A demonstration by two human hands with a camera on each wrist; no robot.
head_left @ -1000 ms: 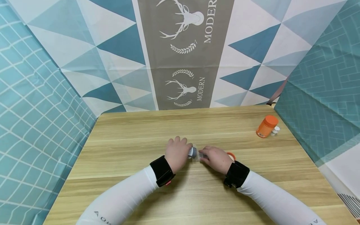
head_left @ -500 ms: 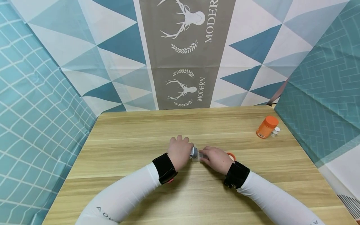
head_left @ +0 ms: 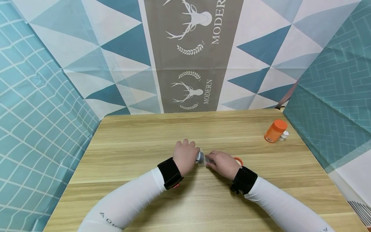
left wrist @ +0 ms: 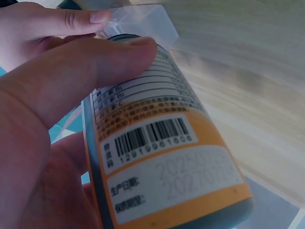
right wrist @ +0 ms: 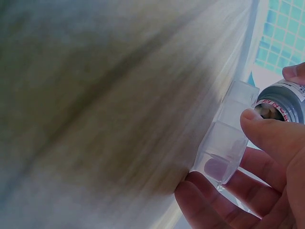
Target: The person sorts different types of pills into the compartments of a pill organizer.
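Barely shifted since 0.5 s ago: both hands in the same spot at the middle of the table, bottle tipped as before.

Wide wooden table (head_left: 130, 151), pale grain running left to right, backed by patterned cloth with deer prints.

Left hand (head_left: 185, 156), fingers and thumb curled round the pill bottle (left wrist: 162, 167), held tilted just above the table's middle with its open mouth toward the right hand. Grey-teal plastic, wrapped in an orange label with a white panel, a barcode, 2 lines of faint printed dates and a small table of text; mouth open and cap off, seen in the right wrist view.

Right hand (head_left: 222, 163), thumb on top and fingers beneath, pinching the clear pill box (right wrist: 224, 143), a row of small see-through compartments, touching or just beside the bottle's mouth; 1 pale pill visible in a lower compartment.

Orange jar (head_left: 274, 130) standing upright near the table's far right edge, well apart from the hands.

Small white bottle (head_left: 284, 135) just beside that jar.

Orange ring (head_left: 239, 160), partly hidden behind the right hand.
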